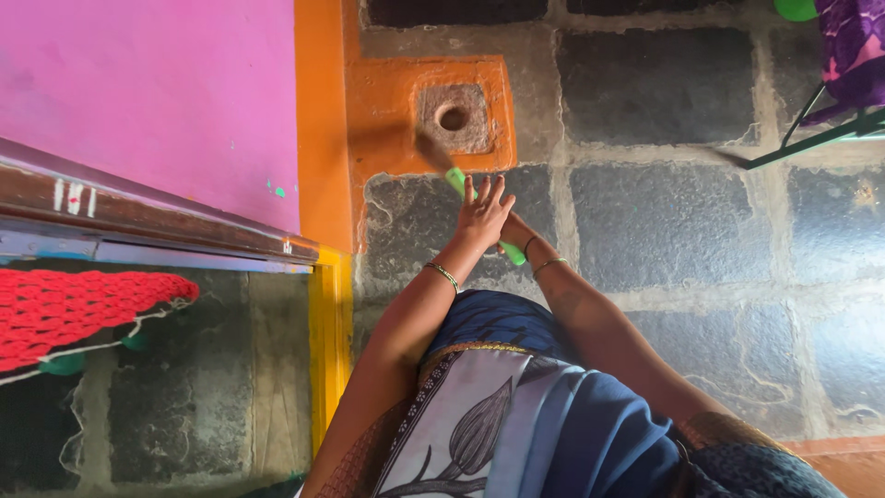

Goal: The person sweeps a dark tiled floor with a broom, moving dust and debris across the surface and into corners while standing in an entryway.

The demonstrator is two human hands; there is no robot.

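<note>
Your left hand [481, 214] lay fingers spread over the green brush handle [512, 254]; your right hand was hidden beneath it, grip impossible to tell. The blurred brush head [431, 148] swept the orange floor patch [387, 111] beside the drain hole [453, 118]. Risk: debris pushed in could clog it.

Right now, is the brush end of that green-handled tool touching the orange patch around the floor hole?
Cannot tell. In the head view, the green-handled brush has its blurred tip over the edge of the orange patch, but motion blur hides any contact or gap.
</note>
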